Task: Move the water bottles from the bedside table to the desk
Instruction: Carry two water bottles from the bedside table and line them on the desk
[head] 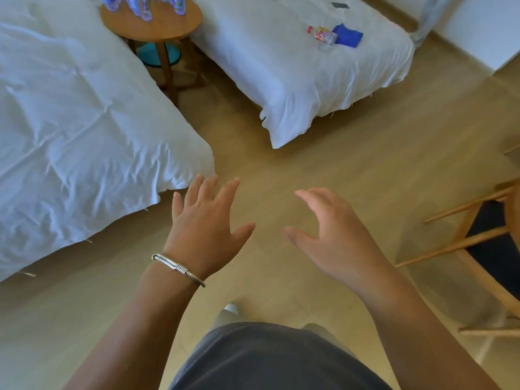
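Several clear water bottles [142,5] with blue labels stand on the round wooden bedside table [163,26] at the top left, between two beds; their tops are cut off by the frame edge. Both my hands hang over the wooden floor, far from the table. My left hand [205,223], with a silver bangle at the wrist, has its fingers spread and holds nothing. My right hand [334,237] is empty too, its fingers loosely bent. The desk is not in view.
A white-sheeted bed [70,122] fills the left and another bed [295,80] lies at the top centre, with a small bottle [323,36] and a blue cloth [347,35] on it. A wooden chair [489,237] with a dark seat stands at the right.
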